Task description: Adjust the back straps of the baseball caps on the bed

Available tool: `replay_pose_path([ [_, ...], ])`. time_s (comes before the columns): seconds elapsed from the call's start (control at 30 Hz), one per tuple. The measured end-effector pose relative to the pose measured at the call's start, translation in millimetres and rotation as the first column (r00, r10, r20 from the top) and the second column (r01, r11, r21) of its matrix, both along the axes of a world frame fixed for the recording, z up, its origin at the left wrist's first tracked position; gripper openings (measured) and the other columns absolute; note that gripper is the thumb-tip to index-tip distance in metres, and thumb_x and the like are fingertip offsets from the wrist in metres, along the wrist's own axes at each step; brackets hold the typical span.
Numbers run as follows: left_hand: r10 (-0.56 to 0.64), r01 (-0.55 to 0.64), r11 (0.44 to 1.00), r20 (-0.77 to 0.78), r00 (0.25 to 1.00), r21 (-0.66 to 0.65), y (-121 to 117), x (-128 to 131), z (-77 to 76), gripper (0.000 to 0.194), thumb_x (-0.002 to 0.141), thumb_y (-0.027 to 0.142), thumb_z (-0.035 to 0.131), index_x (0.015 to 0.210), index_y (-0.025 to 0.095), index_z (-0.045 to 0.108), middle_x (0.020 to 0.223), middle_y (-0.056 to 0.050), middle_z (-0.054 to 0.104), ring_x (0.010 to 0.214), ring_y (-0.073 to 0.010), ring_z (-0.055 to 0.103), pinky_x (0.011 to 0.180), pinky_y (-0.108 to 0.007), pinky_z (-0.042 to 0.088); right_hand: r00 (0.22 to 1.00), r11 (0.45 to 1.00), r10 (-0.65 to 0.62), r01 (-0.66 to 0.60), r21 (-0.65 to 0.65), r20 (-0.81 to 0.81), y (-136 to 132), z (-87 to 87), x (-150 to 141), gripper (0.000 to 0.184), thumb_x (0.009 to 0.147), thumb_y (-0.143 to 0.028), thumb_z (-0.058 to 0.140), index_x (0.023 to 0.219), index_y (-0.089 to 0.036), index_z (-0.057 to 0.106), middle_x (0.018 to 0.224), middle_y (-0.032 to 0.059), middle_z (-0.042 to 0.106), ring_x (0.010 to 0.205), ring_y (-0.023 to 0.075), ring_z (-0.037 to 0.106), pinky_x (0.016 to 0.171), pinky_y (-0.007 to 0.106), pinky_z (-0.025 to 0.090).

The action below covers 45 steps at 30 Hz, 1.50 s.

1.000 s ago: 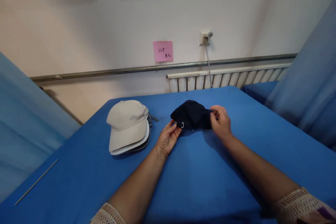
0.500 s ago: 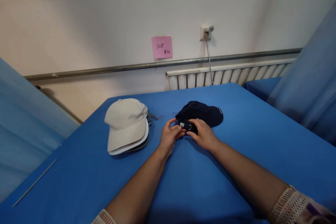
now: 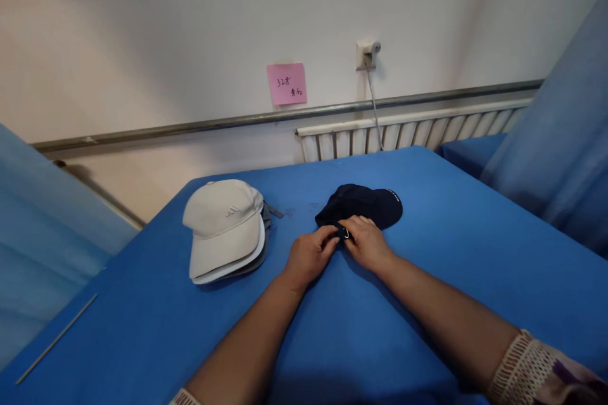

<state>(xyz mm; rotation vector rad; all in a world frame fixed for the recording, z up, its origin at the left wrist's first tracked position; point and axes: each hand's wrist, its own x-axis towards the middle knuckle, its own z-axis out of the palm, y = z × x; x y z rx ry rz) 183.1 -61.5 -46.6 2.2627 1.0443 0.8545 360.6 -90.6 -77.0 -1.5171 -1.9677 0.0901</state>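
A dark navy baseball cap [image 3: 357, 201] lies on the blue-covered table, its brim pointing right. At its near edge, the cap's back strap [image 3: 342, 231] with a small metal buckle runs between my two hands. My left hand [image 3: 311, 256] pinches the strap's left end between thumb and fingers. My right hand [image 3: 367, 242] is closed on the strap and cap edge just right of the buckle. To the left of my hands rests a stack of caps, a beige cap [image 3: 225, 209] on top with white and grey brims showing beneath.
A thin stick [image 3: 57, 338] lies along the left side of the blue table cover [image 3: 156, 329]. Behind the table are a white radiator [image 3: 403, 133], a metal rail [image 3: 228, 121], a socket [image 3: 367, 56] with a cord, and a pink note [image 3: 287, 83]. Blue curtains [image 3: 42, 240] hang at both sides.
My left hand has turned over the strap, its fingers now covering the strap's pale end piece that showed before. My right hand keeps its hold. The view has shifted slightly.
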Motion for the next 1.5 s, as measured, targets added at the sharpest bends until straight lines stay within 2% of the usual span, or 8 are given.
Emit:
replay_pose_path([
  [0.2, 0.007, -0.012, 0.999, -0.126, 0.992, -0.043, -5, 5, 2.6, 0.013, 0.079, 0.028, 0.064, 0.091, 0.022, 0.066, 0.066, 0.0, 0.065, 0.057, -0.0156, 0.057, 0.057, -0.026, 0.037, 0.997, 0.997, 0.075, -0.075, -0.018, 0.008, -3, 0.9, -4, 0.041, 0.08, -0.007, 0.053, 0.119, -0.019, 0.059, 0.108, 0.0093, 0.065, 0.101, 0.0253, 0.054, 0.087, 0.04, 0.04],
  [0.33, -0.056, 0.09, 0.95, 0.119, 0.991, -0.299, -4, 5, -1.8, 0.016, 0.08, 0.033, 0.063, 0.077, 0.02, 0.054, 0.06, 0.003, 0.059, 0.051, -0.0121, 0.054, 0.053, -0.024, 0.038, 0.994, 0.995, 0.093, -0.094, -0.019, -0.062, -2, -3.2, -4, 0.038, 0.083, -0.01, 0.052, 0.119, -0.021, 0.06, 0.107, 0.009, 0.065, 0.099, 0.0243, 0.057, 0.088, 0.04, 0.042],
  [0.43, 0.031, 0.154, 0.863, 0.355, 0.934, -0.481, -3, 5, -4.0, 0.025, 0.08, 0.04, 0.063, 0.081, 0.02, 0.048, 0.059, 0.004, 0.059, 0.046, -0.0102, 0.053, 0.048, -0.021, 0.039, 0.98, 0.996, 0.071, -0.078, -0.031, -0.185, 0, -5.0, -3, 0.032, 0.088, -0.014, 0.049, 0.116, -0.021, 0.062, 0.103, 0.008, 0.067, 0.097, 0.0224, 0.059, 0.087, 0.038, 0.046],
  [0.63, 0.175, 0.228, 0.794, 0.571, 0.802, -0.564, 1, 6, -1.7, 0.032, 0.078, 0.043, 0.067, 0.082, 0.019, 0.046, 0.061, 0.004, 0.061, 0.046, -0.0083, 0.054, 0.047, -0.019, 0.04, 0.958, 0.998, 0.044, -0.055, -0.031, -0.284, 0, -1.8, -1, 0.025, 0.091, -0.019, 0.047, 0.108, -0.021, 0.066, 0.103, 0.0073, 0.069, 0.099, 0.0214, 0.062, 0.088, 0.036, 0.047],
  [0.77, 0.253, 0.182, 0.807, 0.607, 0.753, -0.561, 4, 4, 1.1, 0.035, 0.077, 0.045, 0.068, 0.083, 0.019, 0.046, 0.068, 0.001, 0.065, 0.052, -0.0102, 0.058, 0.053, -0.022, 0.045, 0.95, 0.999, -0.015, -0.001, -0.051, -0.311, 3, -3.2, 1, 0.025, 0.092, -0.022, 0.045, 0.105, -0.019, 0.066, 0.101, 0.0087, 0.07, 0.096, 0.022, 0.064, 0.086, 0.035, 0.048],
  [0.9, 0.207, 0.164, 0.829, 0.566, 0.798, -0.535, 5, 5, -3.2, 0.031, 0.078, 0.042, 0.067, 0.092, 0.018, 0.053, 0.077, -0.001, 0.066, 0.061, -0.0115, 0.06, 0.06, -0.025, 0.047, 0.944, 0.996, -0.035, 0.006, -0.089, -0.329, 4, -4.5, 2, 0.024, 0.091, -0.024, 0.046, 0.103, -0.019, 0.066, 0.099, 0.0083, 0.071, 0.094, 0.022, 0.065, 0.084, 0.035, 0.048],
  [1.17, 0.07, -0.014, 0.984, 0.314, 0.947, -0.176, 2, 9, -15.6, 0.028, 0.077, 0.024, 0.067, 0.105, 0.019, 0.061, 0.103, -0.006, 0.063, 0.093, -0.017, 0.06, 0.081, -0.029, 0.047, 0.935, 0.997, -0.042, 0.016, -0.077, -0.353, -3, 0.7, -2, 0.029, 0.092, -0.035, 0.05, 0.114, -0.02, 0.062, 0.104, 0.0081, 0.071, 0.095, 0.0234, 0.067, 0.083, 0.034, 0.048],
  [1.5, 0.045, -0.011, 0.988, 0.217, 0.975, -0.153, 4, 8, -11.4, 0.015, 0.083, 0.025, 0.058, 0.096, 0.018, 0.063, 0.077, 0.002, 0.057, 0.066, -0.0113, 0.051, 0.065, -0.024, 0.042, 0.955, 1.0, 0.026, -0.027, 0.001, -0.296, -8, 7.3, -5, 0.035, 0.099, -0.037, 0.037, 0.084, -0.019, 0.063, 0.077, 0.0052, 0.066, 0.071, 0.0176, 0.062, 0.067, 0.028, 0.042],
])
